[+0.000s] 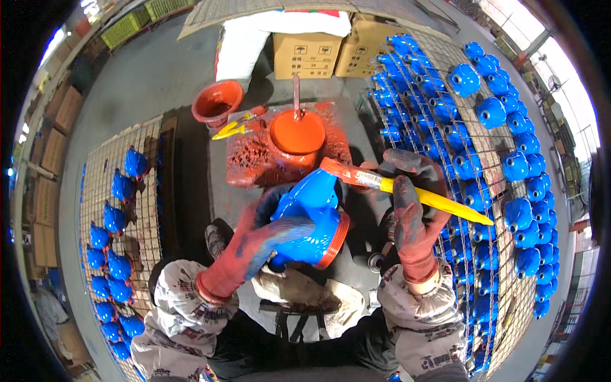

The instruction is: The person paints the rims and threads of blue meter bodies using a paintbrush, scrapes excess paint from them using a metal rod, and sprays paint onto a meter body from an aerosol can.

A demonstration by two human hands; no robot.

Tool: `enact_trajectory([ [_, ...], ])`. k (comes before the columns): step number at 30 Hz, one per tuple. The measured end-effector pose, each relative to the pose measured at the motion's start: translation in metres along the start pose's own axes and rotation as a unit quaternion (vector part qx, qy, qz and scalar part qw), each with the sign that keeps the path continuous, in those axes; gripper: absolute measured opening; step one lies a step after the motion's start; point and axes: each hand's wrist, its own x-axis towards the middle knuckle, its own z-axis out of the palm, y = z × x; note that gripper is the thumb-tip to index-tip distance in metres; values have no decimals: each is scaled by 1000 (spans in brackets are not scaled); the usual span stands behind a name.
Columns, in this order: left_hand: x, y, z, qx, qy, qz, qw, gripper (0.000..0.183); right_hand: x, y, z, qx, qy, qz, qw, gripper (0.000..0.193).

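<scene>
My left hand [258,232], in a dark red and blue-stained glove, is wrapped round a glossy blue metal casting [305,219]. The casting is tilted, with a threaded, orange-red collar [333,240] at its lower right. In the gloved fingers of my right hand [417,204] is a paintbrush [439,202] with a yellow handle and an orange-coated head. The brush's bristle end touches the narrow upper end of the casting. Just beyond the casting stands a tub of orange paint [297,134] with a stick [296,95] upright in it.
A paint-spattered board [245,159] lies under the tub. Beside it are yellow-handled brushes [238,127] and a red bucket [217,103]. Wire racks hold several blue castings [463,79] on the right and more blue castings [114,218] on the left. Cardboard boxes [307,56] stand at the back.
</scene>
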Motion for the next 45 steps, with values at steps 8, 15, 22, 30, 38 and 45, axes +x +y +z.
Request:
enact_trajectory([
  [8,-2,-22,-4,-381,-172,-79,905,86,-5,19,-4,-34,13,117,992,34],
  [15,3,-12,-10,-490,-254,22,834,93,6,36,-10,-161,13,53,985,31],
  [22,-7,39,-20,-388,-3,160,908,92,7,49,-18,80,80,143,983,50],
  [30,2,22,-22,-416,-237,96,873,73,23,28,-6,332,42,283,899,45],
  [38,-5,-10,-10,-5,10,108,994,71,23,24,-7,-24,47,257,965,27],
  [45,-3,-22,14,520,13,317,793,92,20,28,-8,-305,-148,201,919,47],
])
